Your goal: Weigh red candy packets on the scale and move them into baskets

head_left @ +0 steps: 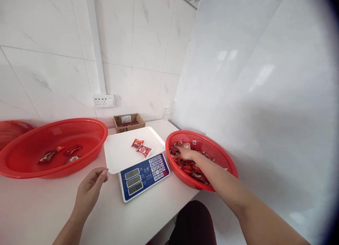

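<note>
My right hand reaches into the red perforated basket on the right, fingers apart and touching a heap of small red-wrapped snack packets. Its fingertips are partly hidden among the wrappers. My left hand hovers over the table just off the near left corner of the scale's white tray, its fingers curled together with nothing visible in them. Two snack packets, one red and orange and one red and white, lie on the tray. The digital scale's blue panel faces me.
Another red basket stands on the left with a few wrapped packets at its bottom. A small cardboard box sits behind the scale, below a wall socket. A grey-white panel rises along the right side.
</note>
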`<state>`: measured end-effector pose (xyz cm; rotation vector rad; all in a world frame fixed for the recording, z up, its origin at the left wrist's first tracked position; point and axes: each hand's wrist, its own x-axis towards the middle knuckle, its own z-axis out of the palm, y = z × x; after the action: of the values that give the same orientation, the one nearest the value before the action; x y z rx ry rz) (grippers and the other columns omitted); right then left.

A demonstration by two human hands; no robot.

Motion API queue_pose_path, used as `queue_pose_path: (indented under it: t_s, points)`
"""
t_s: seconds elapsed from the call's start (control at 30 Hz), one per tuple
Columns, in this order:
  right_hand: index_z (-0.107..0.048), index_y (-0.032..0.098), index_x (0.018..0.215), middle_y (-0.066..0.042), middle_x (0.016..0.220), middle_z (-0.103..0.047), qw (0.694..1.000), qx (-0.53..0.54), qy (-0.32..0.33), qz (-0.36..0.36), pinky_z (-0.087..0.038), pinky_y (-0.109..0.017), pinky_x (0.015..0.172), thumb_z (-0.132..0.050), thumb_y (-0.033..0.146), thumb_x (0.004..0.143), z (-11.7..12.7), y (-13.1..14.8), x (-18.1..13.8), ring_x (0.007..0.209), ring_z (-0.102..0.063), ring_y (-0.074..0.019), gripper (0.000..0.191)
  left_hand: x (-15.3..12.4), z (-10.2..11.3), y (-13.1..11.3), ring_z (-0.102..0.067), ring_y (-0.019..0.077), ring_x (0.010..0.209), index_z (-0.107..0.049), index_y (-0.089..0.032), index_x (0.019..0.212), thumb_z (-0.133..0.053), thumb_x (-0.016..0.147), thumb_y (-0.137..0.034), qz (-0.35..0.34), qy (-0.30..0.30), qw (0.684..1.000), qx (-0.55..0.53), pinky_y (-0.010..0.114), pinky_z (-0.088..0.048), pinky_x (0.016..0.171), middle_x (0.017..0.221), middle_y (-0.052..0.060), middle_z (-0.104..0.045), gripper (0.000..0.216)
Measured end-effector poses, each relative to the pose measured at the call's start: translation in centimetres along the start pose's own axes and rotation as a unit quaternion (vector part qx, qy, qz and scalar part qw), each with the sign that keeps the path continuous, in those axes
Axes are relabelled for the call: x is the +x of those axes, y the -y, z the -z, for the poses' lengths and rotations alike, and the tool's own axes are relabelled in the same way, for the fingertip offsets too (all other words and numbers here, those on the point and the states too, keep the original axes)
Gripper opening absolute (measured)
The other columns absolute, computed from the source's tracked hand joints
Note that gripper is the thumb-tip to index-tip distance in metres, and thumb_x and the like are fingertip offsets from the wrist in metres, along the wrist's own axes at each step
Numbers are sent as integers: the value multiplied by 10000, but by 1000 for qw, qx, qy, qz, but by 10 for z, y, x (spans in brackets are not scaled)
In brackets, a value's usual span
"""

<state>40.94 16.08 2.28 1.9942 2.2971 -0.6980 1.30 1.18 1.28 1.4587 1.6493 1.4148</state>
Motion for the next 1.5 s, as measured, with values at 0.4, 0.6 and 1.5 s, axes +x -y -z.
queue_pose_path:
  t_s: [0.4, 0.6, 1.5]
  points:
    - [-475, 181, 1311, -179, 1275, -531, 991, -115, -57, -31, -392, -411, 910, -668, 176, 659, 1, -1, 2, 1139, -490, -352, 680, -1, 0, 4, -565, 165, 677, -597, -199, 810, -514, 754, -538, -3, 18, 1000, -10, 261, -488, 631, 684, 9, -585, 353]
    - [-626, 253, 1087, -62, 1117, -652, 993, -59, -94, -30, -437, -306, 795, -607, 166, 700, 4, -11, 4, 967, -602, -245, 397, -1, 0, 3, -559, 162, 659, -595, -198, 798, -515, 753, -539, -10, 15, 1000, -12, 259, -487, 619, 679, 9, -582, 352]
    - [-646, 223, 1021, -53, 972, -664, 975, -65, -191, 96, -448, -316, 761, -451, 365, 846, 62, 57, -25, 853, -606, -218, 298, -3, -1, -4, -554, 153, 641, -596, -193, 772, -515, 771, -523, -17, 22, 999, -31, 263, -486, 618, 670, 10, -580, 339]
